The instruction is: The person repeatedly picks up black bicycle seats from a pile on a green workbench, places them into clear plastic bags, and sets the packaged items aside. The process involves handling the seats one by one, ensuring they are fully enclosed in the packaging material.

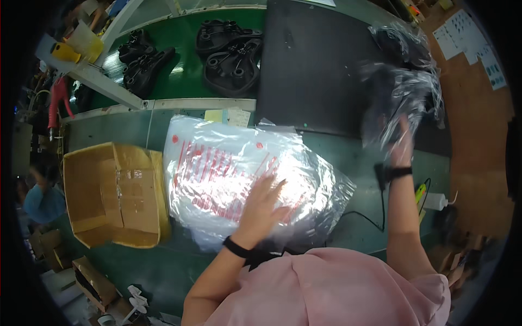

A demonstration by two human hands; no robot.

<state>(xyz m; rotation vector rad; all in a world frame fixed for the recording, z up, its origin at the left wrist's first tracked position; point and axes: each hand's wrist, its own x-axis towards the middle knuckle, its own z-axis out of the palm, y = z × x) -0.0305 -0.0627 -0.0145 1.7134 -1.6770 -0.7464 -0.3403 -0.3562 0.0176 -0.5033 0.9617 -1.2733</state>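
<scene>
My left hand (262, 204) lies flat, fingers spread, on a stack of clear plastic bags with red print (228, 168) on the green table. My right hand (401, 145) reaches far right and grips a black part wrapped in a clear bag (399, 92), which is blurred with motion. Another bagged black part (399, 41) lies behind it on the dark belt (310, 65).
An open cardboard box (114, 193) stands left of the bags. Several bare black plastic parts (231, 51) lie on the green surface at the back, more of these black parts (142, 60) to their left. A yellow tool and white bottle (435, 201) sit at the right edge.
</scene>
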